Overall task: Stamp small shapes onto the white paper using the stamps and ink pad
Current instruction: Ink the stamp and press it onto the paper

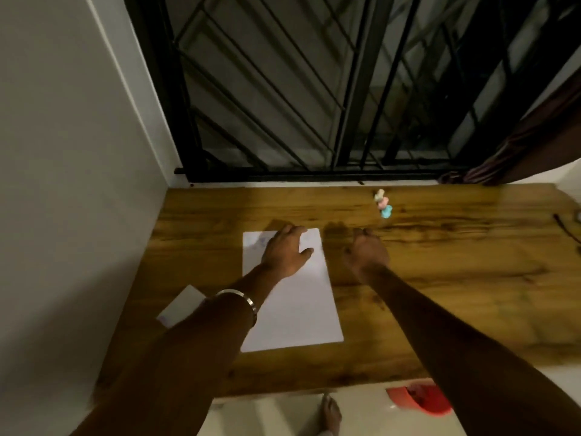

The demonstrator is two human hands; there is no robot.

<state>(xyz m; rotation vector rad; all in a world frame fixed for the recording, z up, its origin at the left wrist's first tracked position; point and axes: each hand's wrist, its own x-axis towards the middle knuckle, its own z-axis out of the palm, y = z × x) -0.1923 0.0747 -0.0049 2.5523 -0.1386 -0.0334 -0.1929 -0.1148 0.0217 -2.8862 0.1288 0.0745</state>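
Observation:
A white sheet of paper (298, 309) lies on the wooden table (440, 262), with faint bluish marks near its top left corner. My left hand (286, 253) rests flat on the paper's upper part, fingers spread. My right hand (366, 251) hovers just right of the paper, fingers loosely curled, nothing visible in it. A small cluster of pastel stamps (383, 202), cream, pink and blue, stands farther back on the table beyond my right hand. A pale flat rectangular thing (180, 305), perhaps the ink pad, lies at the left under my left forearm.
A grey wall borders the table on the left. A black metal window grille (314, 89) and a dark curtain (518, 146) rise behind the table. A dark cord (566, 226) lies at the far right. Below the near edge are a red object (421, 399) and a foot (331, 415).

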